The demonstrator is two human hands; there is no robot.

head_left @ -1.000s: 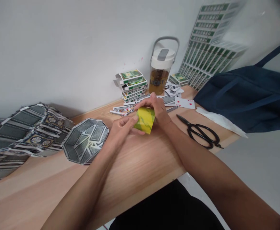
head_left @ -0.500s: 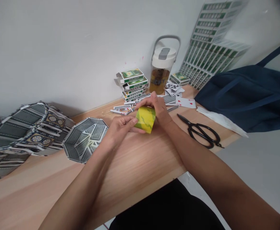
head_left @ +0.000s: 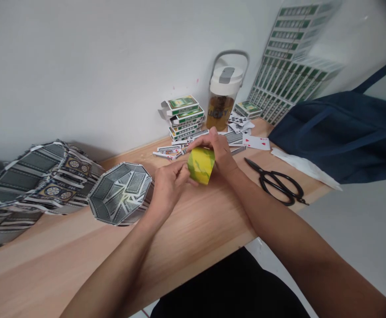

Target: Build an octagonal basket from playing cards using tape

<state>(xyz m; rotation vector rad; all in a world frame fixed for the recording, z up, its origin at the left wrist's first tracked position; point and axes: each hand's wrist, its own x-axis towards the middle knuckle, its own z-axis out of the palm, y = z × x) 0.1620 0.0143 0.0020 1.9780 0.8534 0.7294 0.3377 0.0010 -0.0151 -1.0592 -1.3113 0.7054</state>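
Note:
Between my two hands is a small yellow piece (head_left: pixel 201 166) with green patches, curved and thin like paper or card. My right hand (head_left: pixel 216 149) grips it along the top and right side, with its fingers partly behind it. At its left edge, the fingers of my left hand (head_left: pixel 170 179) are pinched together, some hidden behind the piece. An octagonal bowl-like container made of folded playing cards (head_left: pixel 95 202) stands left of my left wrist. Loose playing cards (head_left: pixel 169 152) lie just beyond my hands.
Black scissors (head_left: pixel 280 183) and white paper (head_left: pixel 305 168) lie on the right. Behind are stacked card boxes (head_left: pixel 183 110), a drink bottle (head_left: pixel 222 99) and a wrapped block of boxes (head_left: pixel 285 70). A dark blue bag (head_left: pixel 341 137) is far right, a larger card container (head_left: pixel 65 172) left.
My left hand has turned, with its fingers drawn in at the piece's left edge. The yellow piece is slightly more curved. My right hand has hardly moved.

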